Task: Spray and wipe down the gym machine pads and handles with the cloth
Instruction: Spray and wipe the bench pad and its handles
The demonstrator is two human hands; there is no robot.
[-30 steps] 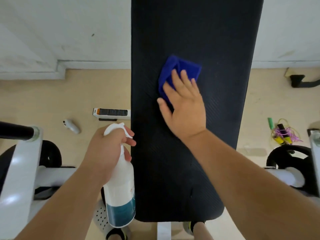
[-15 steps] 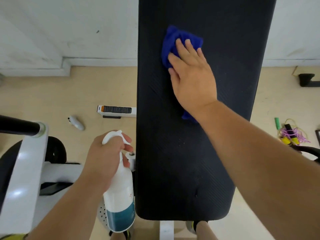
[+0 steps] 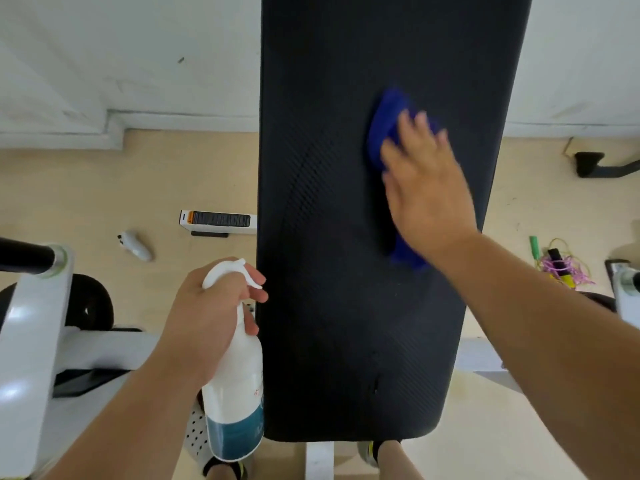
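A long black bench pad (image 3: 329,237) runs up the middle of the head view. My right hand (image 3: 427,187) lies flat with straight fingers on a blue cloth (image 3: 384,123) and presses it onto the pad's right half; the cloth shows beyond my fingertips and below my wrist. The hand is blurred by motion. My left hand (image 3: 207,313) grips the neck of a white spray bottle (image 3: 235,393) with a teal label, held upright beside the pad's left edge, one finger by the trigger.
White machine frame (image 3: 31,341) with a black bar and weight plate stands at left; another frame part (image 3: 627,292) at right. On the beige floor lie a small box (image 3: 218,221), a white object (image 3: 135,245) and tangled cords (image 3: 564,268). My feet show below the pad.
My right hand slid the cloth from the pad's upper middle to the right and slightly nearer. The left hand with the bottle has barely moved.
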